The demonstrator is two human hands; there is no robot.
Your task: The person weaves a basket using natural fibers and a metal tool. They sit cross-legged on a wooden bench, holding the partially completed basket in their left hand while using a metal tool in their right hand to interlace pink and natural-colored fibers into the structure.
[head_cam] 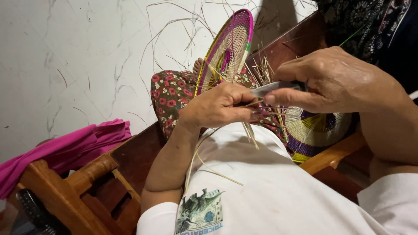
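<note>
My left hand (217, 106) pinches a small bundle of pale straw strands (250, 132) that hang down over my white shirt. My right hand (335, 80) grips a small metal blade (272, 88) with its tip against the strands, right beside the left fingers. Behind my left hand a round woven disc (228, 48) with a pink rim stands on edge on my lap. A second woven disc (315, 130), purple, yellow and pale, lies under my right hand.
A wooden chair frame (82, 182) runs along the lower left, with pink cloth (65, 146) draped over it. Loose straw strands (174, 26) trail over the white marble floor (65, 56). Floral-patterned trousers (172, 93) cover my knee. Dark patterned fabric (361, 19) fills the top right.
</note>
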